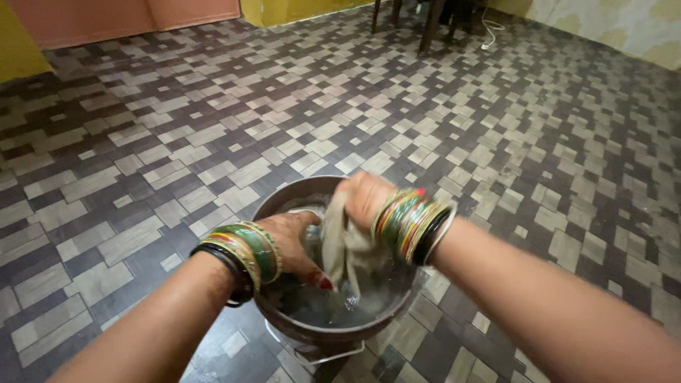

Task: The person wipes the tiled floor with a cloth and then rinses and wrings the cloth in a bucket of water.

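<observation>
We hold the wet cloth (340,245) over the bucket (284,202): right hand (365,198) clenched on it, left hand (294,245) gripping lower. Mid-wash; wringing likely needs opposed twists.

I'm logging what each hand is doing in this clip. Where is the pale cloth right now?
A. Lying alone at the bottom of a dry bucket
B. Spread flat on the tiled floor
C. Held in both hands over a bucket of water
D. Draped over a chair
C: the cloth hangs bunched between the right hand and the left hand, above the water inside the dark round bucket.
</observation>
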